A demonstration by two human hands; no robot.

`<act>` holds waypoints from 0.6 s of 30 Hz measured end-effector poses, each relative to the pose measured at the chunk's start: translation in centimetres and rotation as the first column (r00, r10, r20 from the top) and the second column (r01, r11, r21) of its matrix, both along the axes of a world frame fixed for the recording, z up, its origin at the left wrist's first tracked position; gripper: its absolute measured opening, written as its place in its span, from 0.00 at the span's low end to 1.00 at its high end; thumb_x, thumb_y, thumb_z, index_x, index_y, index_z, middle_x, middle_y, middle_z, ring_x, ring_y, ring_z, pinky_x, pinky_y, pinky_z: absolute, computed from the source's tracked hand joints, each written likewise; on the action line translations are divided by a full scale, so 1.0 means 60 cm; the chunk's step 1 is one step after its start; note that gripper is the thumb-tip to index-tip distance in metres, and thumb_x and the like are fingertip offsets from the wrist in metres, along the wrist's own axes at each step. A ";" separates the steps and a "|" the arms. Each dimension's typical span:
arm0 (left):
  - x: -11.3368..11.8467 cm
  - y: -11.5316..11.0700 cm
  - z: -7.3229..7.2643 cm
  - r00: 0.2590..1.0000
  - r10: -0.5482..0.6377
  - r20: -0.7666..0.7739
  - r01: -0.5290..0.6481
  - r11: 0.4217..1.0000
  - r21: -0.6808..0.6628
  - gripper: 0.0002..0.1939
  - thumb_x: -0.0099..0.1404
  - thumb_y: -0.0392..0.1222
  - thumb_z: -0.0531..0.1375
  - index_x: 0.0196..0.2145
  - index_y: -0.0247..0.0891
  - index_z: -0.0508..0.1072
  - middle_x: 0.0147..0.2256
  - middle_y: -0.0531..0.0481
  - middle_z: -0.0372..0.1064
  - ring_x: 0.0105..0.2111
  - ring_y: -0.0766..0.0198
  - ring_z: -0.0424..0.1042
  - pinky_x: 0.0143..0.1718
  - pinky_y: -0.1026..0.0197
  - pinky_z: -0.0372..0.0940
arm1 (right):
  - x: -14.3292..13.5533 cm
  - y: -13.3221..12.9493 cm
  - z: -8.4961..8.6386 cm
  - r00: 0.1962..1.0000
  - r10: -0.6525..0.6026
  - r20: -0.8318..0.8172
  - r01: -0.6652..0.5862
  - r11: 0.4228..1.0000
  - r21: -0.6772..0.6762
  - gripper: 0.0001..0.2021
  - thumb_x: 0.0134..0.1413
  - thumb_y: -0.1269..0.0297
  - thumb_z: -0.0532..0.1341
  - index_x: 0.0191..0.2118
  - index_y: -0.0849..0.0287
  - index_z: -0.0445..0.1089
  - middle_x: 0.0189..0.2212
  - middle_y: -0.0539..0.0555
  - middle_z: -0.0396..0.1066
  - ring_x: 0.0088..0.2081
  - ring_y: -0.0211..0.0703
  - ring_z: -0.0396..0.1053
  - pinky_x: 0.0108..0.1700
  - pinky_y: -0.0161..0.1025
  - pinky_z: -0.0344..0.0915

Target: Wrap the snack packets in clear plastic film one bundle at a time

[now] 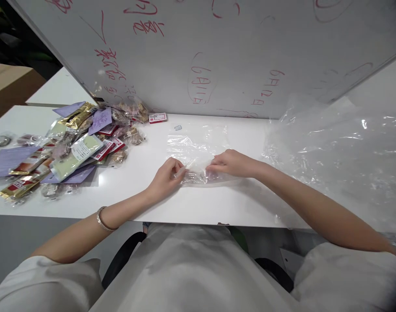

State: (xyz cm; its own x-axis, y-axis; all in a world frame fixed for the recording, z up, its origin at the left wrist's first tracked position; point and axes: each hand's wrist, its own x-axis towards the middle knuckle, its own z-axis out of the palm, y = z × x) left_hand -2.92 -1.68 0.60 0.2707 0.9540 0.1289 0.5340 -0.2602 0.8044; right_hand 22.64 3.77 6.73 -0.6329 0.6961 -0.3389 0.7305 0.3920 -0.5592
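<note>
A clear plastic bag (198, 145) lies flat on the white table in front of me, its near edge crumpled. My left hand (169, 177) pinches the left part of that near edge between thumb and fingers. On the right side of the same edge, the fingers of my right hand (228, 164) are closed on the film. The plastic is gathered between the two hands. I cannot make out anything inside the bag.
A heap of small packets (77, 143), some gold, green or purple, covers the table's left side. Large clear plastic sheeting (344, 160) is piled at right. Behind stands a whiteboard (230, 56) with red writing. A small red-and-white box (158, 118) lies near its foot.
</note>
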 end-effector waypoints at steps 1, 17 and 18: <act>0.001 -0.002 -0.005 0.999 0.002 -0.033 0.000 0.998 0.057 0.08 0.71 0.45 0.55 0.34 0.40 0.63 0.39 0.47 0.69 0.36 0.63 0.69 0.36 0.59 0.67 | -0.003 0.004 -0.005 0.999 -0.045 0.008 0.045 0.999 0.007 0.19 0.62 0.50 0.57 0.26 0.53 0.74 0.24 0.49 0.73 0.28 0.42 0.68 0.32 0.42 0.61; -0.031 0.010 0.008 0.747 -0.420 -0.516 0.577 0.795 0.188 0.28 0.67 0.38 0.54 0.63 0.32 0.60 0.60 0.33 0.64 0.59 0.48 0.67 0.55 0.48 0.68 | 0.001 -0.111 -0.073 0.997 0.072 -0.034 -0.047 0.874 0.484 0.24 0.62 0.54 0.56 0.60 0.61 0.64 0.53 0.65 0.72 0.56 0.61 0.69 0.52 0.57 0.68; -0.034 0.009 0.013 0.753 -0.436 -0.493 0.569 0.807 0.157 0.29 0.66 0.38 0.55 0.64 0.32 0.59 0.61 0.33 0.64 0.59 0.48 0.67 0.55 0.48 0.68 | 0.007 -0.121 -0.081 0.997 0.062 -0.047 -0.032 0.878 0.478 0.24 0.64 0.55 0.54 0.62 0.61 0.62 0.57 0.65 0.69 0.59 0.61 0.66 0.54 0.57 0.68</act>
State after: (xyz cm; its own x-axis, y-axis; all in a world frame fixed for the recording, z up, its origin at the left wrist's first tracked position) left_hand -4.95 -1.12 1.36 0.7894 0.6006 0.1266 0.5190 -0.7633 0.3847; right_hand 23.06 -3.50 1.86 -0.6776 0.7325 0.0653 0.6759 0.6553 -0.3373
